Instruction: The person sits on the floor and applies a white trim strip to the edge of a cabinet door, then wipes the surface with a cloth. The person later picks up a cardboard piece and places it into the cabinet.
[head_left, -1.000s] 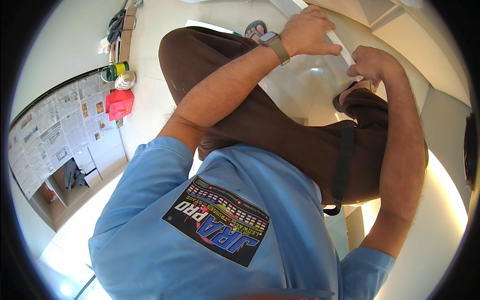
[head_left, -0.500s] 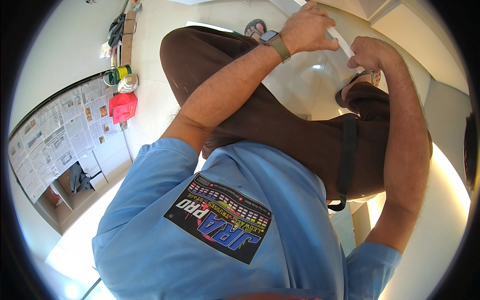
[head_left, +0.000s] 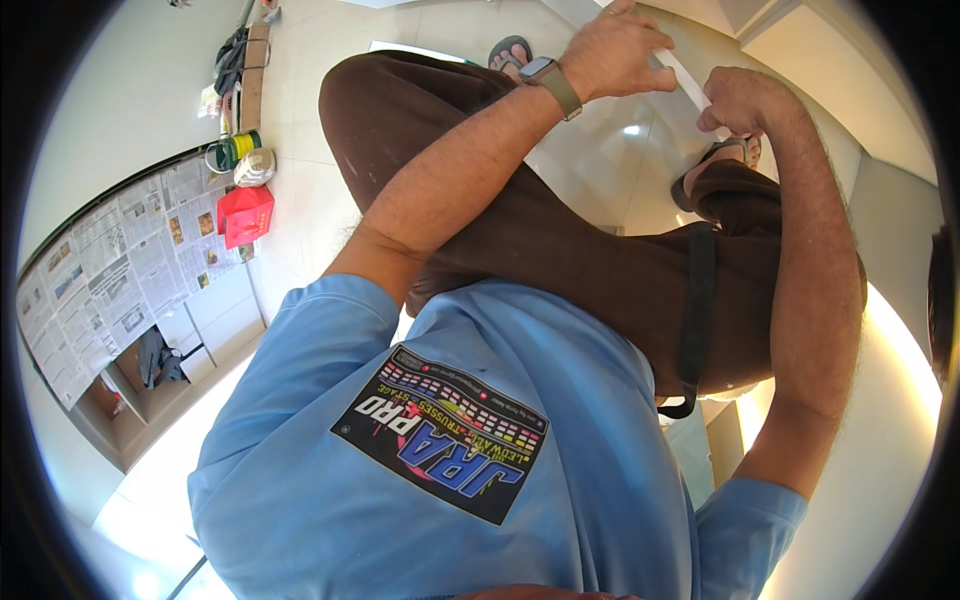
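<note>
My left hand, with a grey watch on its wrist, reaches far forward and pinches the upper end of a narrow white strip. That strip runs slantwise along a pale wall edge. My right hand is closed in a fist on the strip's lower end, close beside the left hand. Below the hands I see my brown trousers and blue printed shirt. A sandalled foot shows just under the right hand.
Newspapers cover the floor at the left. Beside them lie a red bag, a green can and a white container, with cardboard pieces beyond. A black strap hangs over my thigh. The floor is glossy white tile.
My right hand has slid a little upward along the strip, toward the left hand. The sandalled foot below it now shows more. The view has tilted slightly.
</note>
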